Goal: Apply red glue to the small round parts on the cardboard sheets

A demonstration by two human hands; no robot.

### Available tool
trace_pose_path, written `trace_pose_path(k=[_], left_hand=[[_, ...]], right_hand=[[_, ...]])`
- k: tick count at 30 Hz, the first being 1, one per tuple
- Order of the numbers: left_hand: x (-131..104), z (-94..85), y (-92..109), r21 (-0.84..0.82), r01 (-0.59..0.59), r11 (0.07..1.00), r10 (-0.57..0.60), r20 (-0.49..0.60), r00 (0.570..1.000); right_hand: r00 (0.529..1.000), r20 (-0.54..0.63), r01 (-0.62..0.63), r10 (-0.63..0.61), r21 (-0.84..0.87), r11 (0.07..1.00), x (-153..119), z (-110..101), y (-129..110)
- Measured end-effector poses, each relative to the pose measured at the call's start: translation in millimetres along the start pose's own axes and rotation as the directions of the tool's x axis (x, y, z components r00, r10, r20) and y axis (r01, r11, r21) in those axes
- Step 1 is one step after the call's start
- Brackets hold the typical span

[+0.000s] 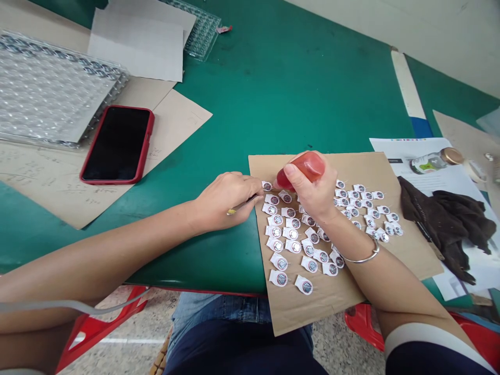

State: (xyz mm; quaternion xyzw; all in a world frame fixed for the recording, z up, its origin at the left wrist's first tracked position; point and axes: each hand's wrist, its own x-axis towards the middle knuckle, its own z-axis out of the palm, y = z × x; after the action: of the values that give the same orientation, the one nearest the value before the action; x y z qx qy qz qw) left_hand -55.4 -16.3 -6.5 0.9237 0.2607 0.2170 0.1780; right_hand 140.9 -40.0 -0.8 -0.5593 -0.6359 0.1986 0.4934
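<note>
My left hand [226, 200] is closed on a slim metal tool, perhaps tweezers [236, 210], with a yellowish end sticking out behind the fingers. Its fingertips meet the left edge of a brown cardboard sheet [332, 299], beside a small white tab with a round metallic centre [266, 186]. Wrapped around a red squeeze bottle [308, 165], my right hand [318, 192] tilts it down toward that tab; the nozzle is hard to make out. Several similar tabs [292, 233] lie in rough rows across the cardboard, some hidden under my right hand and wrist.
On the left, a red-cased phone [117, 145] lies on brown paper near stacked clear plastic trays [50, 88]. To the right are a dark cloth [441, 219], a small glass jar [435, 160] and printed paper [394, 148]. A grey cable [74, 306] crosses my left forearm.
</note>
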Motion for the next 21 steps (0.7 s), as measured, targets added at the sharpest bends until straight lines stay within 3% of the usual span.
trace_pose_path(k=[18,21], left_hand=[[2.3,-4.9,1.1,-0.032,0.014,0.999,-0.014,-0.012,1.000],[2.3,-4.4,0.4,-0.021,0.001,1.000,-0.001,-0.023,1.000]], right_hand=[[1.000,-0.009,-0.005,0.005,0.003,1.000,-0.1,1.7,-2.1],[0.998,-0.013,-0.064,0.064,0.039,0.997,1.1,0.4,-1.4]])
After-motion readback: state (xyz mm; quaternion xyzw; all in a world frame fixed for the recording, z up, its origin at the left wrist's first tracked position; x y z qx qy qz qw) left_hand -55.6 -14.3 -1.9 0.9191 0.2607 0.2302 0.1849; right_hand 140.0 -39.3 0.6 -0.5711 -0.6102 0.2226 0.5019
